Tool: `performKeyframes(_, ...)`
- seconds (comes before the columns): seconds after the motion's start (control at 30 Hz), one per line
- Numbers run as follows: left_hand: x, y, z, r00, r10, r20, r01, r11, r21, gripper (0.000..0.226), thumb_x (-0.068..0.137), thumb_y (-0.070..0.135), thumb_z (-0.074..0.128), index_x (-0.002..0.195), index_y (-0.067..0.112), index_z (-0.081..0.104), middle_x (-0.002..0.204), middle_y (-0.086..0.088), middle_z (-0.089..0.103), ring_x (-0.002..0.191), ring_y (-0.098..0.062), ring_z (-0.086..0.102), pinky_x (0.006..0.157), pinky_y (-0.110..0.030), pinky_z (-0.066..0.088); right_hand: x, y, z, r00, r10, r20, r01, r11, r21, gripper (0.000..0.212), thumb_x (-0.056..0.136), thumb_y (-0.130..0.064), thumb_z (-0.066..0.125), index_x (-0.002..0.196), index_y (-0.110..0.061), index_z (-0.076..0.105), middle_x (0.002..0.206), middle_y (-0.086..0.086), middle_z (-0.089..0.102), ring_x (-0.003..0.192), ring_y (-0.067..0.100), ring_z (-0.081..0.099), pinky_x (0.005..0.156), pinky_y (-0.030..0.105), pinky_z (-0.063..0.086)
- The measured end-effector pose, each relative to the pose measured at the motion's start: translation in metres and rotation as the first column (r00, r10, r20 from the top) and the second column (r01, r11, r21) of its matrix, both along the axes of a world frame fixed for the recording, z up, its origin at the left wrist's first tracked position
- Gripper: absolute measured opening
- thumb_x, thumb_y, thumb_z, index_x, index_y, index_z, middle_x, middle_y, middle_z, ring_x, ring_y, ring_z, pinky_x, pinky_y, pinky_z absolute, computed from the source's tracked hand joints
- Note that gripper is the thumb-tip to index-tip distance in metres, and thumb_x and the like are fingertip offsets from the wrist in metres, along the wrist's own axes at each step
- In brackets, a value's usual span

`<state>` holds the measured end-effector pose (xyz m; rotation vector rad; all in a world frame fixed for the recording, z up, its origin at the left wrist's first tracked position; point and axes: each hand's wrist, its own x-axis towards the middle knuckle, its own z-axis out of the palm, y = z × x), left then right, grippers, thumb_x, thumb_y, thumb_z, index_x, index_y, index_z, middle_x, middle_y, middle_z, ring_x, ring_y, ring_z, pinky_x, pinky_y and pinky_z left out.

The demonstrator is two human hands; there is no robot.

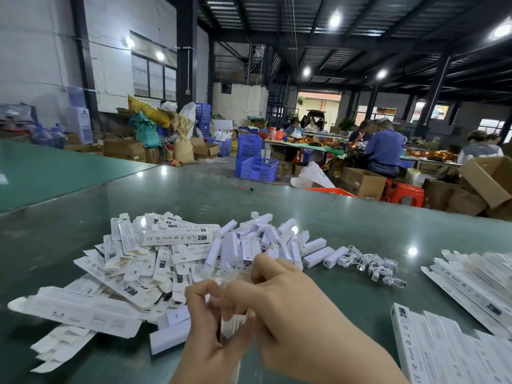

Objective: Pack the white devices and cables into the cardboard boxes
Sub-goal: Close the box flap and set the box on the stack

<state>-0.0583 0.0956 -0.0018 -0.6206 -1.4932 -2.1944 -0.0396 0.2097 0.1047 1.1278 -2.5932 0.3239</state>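
Nearest the camera, the left hand (206, 322) and the right hand (279, 306) meet over the front of the green table (360, 225), both with fingers curled around one small white box (232, 325) whose printed end shows between them; the grip looks like that of someone folding or closing a carton, the left steadying it while the right works the flap, though blur hides the exact fingertip contact. Whether a device is already inside cannot be told. Just left of the hands lies a loose heap of flat cartons (133, 261), white card printed with compliance marks, unfolded and overlapping, probably kept there so the left hand can draw the next one. At the right edge sits a neater row of filled boxes (443, 345), long and closed, and beyond it a second stack of cartons (476, 275). Just past the hands, a pile of white devices (266, 242) lies tumbled, small glossy rectangular blocks with a port at one end. To their right, touching the last of them, a tangle of white cables (371, 266) is bundled in short coils. Both supplies lie within easy reach. Far behind, the warehouse floor holds blue crates (256, 162), brown boxes and seated workers (383, 148) at another table.
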Motion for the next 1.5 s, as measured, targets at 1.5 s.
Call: performKeyframes(1.5,-0.026,-0.003,-0.045,0.93,0.161,-0.33,-0.215,0.967,-0.133,0.046,0.088,0.021,0.062,0.127,0.028,0.039,0.114,0.005,0.065,0.089,-0.013,0.068,0.076,-0.02,0.054,-0.023,0.001,-0.018,0.839,0.079,0.538,0.259,0.811,-0.524,0.012,0.082,-0.016,0.054,0.083,-0.013,0.066,0.076,0.012,0.062,0.063,0.01,0.05,0.064,0.035,0.046)
